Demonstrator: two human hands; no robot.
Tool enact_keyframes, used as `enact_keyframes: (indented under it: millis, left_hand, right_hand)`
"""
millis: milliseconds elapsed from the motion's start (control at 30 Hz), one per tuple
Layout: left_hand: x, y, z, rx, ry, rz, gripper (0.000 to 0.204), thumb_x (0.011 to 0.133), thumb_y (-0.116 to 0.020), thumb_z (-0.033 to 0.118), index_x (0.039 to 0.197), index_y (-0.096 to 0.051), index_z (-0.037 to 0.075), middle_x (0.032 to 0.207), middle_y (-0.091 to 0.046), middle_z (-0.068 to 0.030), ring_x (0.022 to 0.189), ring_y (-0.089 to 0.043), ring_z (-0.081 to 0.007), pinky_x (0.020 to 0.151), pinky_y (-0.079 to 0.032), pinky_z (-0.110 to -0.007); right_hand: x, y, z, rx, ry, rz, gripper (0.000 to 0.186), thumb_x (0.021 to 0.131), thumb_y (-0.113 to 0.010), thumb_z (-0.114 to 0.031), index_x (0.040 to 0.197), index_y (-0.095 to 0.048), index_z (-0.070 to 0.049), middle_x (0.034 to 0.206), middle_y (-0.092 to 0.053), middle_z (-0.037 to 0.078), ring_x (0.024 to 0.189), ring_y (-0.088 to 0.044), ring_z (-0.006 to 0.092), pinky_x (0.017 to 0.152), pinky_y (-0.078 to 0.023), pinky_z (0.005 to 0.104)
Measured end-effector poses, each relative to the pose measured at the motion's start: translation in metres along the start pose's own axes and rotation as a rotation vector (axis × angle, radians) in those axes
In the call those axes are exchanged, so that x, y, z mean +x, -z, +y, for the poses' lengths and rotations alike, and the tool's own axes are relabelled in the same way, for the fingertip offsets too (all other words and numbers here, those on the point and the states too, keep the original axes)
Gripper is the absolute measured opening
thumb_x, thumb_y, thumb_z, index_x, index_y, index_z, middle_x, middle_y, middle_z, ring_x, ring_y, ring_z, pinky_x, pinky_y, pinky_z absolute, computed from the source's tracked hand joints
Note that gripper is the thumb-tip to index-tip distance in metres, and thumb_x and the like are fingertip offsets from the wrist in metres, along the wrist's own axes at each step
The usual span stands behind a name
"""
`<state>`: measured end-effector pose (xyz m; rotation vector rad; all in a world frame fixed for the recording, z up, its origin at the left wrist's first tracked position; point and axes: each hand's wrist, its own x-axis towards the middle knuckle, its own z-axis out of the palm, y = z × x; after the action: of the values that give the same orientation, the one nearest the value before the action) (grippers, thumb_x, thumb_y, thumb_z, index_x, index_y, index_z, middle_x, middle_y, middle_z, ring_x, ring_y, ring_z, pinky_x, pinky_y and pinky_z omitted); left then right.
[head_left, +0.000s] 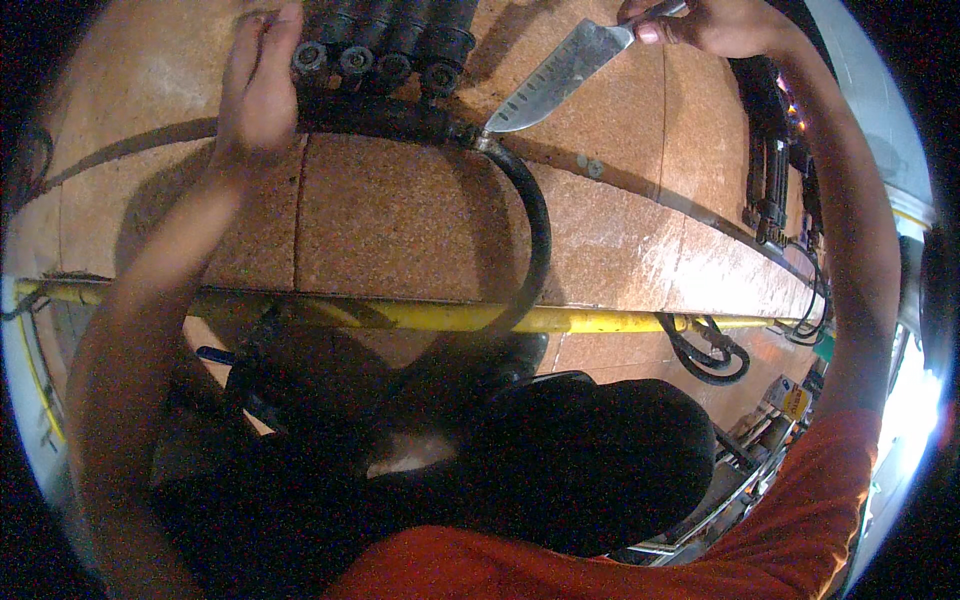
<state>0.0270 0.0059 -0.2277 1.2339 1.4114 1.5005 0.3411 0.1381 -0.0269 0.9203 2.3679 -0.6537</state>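
In my right hand (710,25) is the handle of a broad-bladed kitchen knife (565,80), at the top right. Its blade slants down to the left, with the tip at a metal clamp (484,137) on the end of a black hose (535,220). The hose joins a black part with a row of cylinders (395,55) at the top centre. Close beside that part's left end is my left hand (260,95), blurred and seen edge-on. Its fingers stretch upward and nothing shows in them.
A brown tiled worktop (390,220) carries these things, with a yellow strip (560,320) along its near edge. Black cylindrical equipment (773,180) stands at the right. Below the edge hang looped black hoses (710,355). My dark-clothed knee (610,460) is in front.
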Motion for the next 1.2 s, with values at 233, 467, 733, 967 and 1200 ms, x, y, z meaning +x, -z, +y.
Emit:
enact_keyframes:
  millis: [233,467,733,967,1200]
  left_hand:
    - [0.004,0.004,-0.009,0.012,0.016,-0.003,0.039,0.1,-0.042,0.035,0.108,-0.059,0.0,0.102,-0.062,-0.009,0.096,-0.057,-0.019,0.09,-0.043,-0.033]
    - [0.006,0.004,-0.015,0.011,0.055,-0.031,0.045,0.1,-0.042,0.038,0.11,-0.059,-0.001,0.106,-0.063,-0.0101,0.1,-0.058,-0.0198,0.093,-0.043,-0.034]
    - [-0.019,-0.024,0.033,0.049,-0.169,0.155,0.038,0.098,-0.048,0.032,0.107,-0.057,-0.003,0.105,-0.056,-0.0096,0.101,-0.049,-0.0211,0.092,-0.037,-0.031]
    - [-0.021,-0.029,0.038,0.153,-0.038,0.205,0.036,0.098,-0.047,0.031,0.105,-0.055,-0.003,0.105,-0.055,-0.0114,0.101,-0.049,-0.023,0.092,-0.036,-0.032]
    - [-0.028,-0.019,0.063,0.303,-0.082,0.192,0.039,0.1,-0.043,0.034,0.108,-0.055,-0.003,0.108,-0.055,-0.0147,0.104,-0.049,-0.0262,0.094,-0.036,-0.036]
  right_hand:
    - [-0.005,-0.006,-0.008,-0.007,0.0,-0.024,0.023,0.087,-0.066,-0.013,0.106,-0.067,-0.001,0.101,-0.069,0.015,0.093,-0.064,0.0233,0.081,-0.05,0.0355]
    - [-0.033,-0.043,0.018,-0.031,0.212,0.096,0.021,0.087,-0.065,-0.011,0.104,-0.066,0.001,0.101,-0.067,0.015,0.096,-0.063,0.0242,0.084,-0.049,0.0348]
    - [-0.08,-0.079,-0.032,-0.06,0.162,0.123,0.026,0.087,-0.064,-0.014,0.106,-0.064,0.002,0.091,-0.066,0.023,0.08,-0.065,0.0356,0.073,-0.05,0.0404]
    - [-0.094,-0.076,-0.069,0.051,-0.077,0.123,0.024,0.088,-0.06,-0.017,0.102,-0.064,0.003,0.082,-0.063,0.024,0.077,-0.062,0.04,0.071,-0.049,0.0411]
    - [-0.09,-0.056,-0.111,-0.103,-0.115,0.153,0.019,0.09,-0.056,-0.011,0.096,-0.065,0.004,0.066,-0.056,0.023,0.055,-0.056,0.0267,0.058,-0.041,0.04]
